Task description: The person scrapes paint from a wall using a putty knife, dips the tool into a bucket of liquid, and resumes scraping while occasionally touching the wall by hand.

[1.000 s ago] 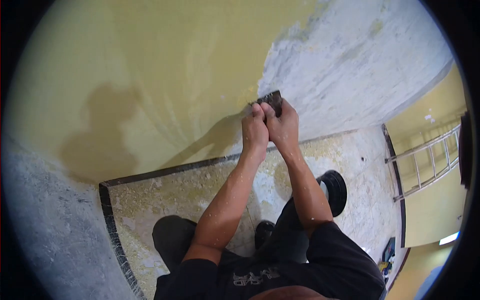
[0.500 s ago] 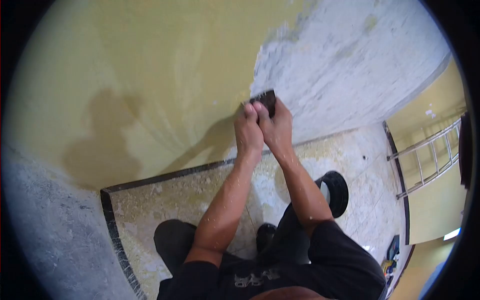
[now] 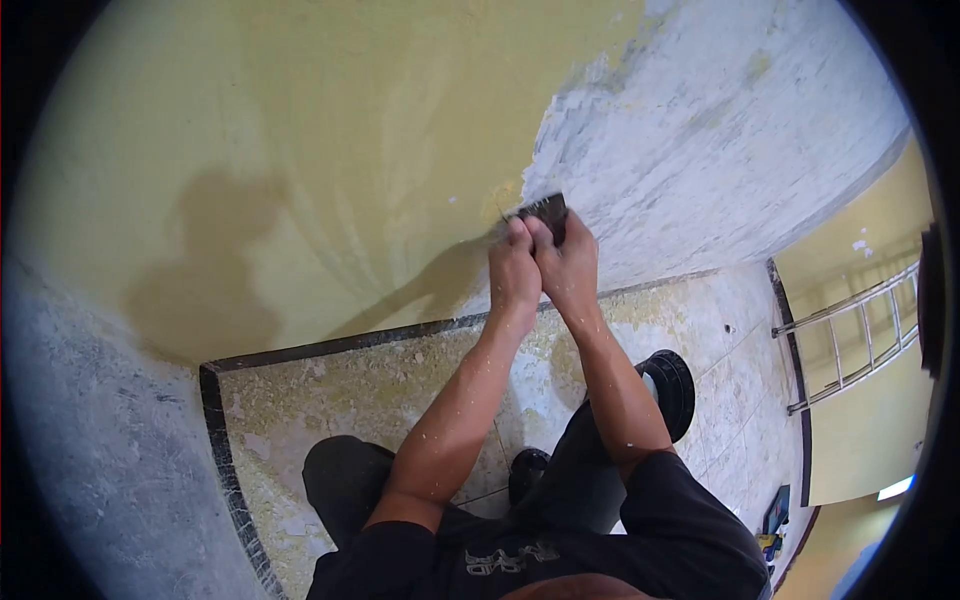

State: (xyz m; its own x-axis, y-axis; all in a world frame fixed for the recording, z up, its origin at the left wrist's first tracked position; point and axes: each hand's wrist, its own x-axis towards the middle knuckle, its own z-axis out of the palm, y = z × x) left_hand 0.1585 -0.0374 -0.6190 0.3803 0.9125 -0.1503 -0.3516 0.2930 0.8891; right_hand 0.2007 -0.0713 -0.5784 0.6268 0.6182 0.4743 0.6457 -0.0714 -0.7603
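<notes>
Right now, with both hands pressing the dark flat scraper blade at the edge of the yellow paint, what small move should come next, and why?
Probably a short push of the dark flat scraper blade leftward into the yellow paint. The left hand and right hand hold it right at the ragged border, with bare grey plaster to its right and paint unbroken to its left.

I see the yellow wall (image 3: 330,150) right in front, blocking any push forward. Along it, left and up, there is open room. Down low, the knees (image 3: 345,475) and the black bucket (image 3: 672,385) crowd the floor (image 3: 340,385).
</notes>
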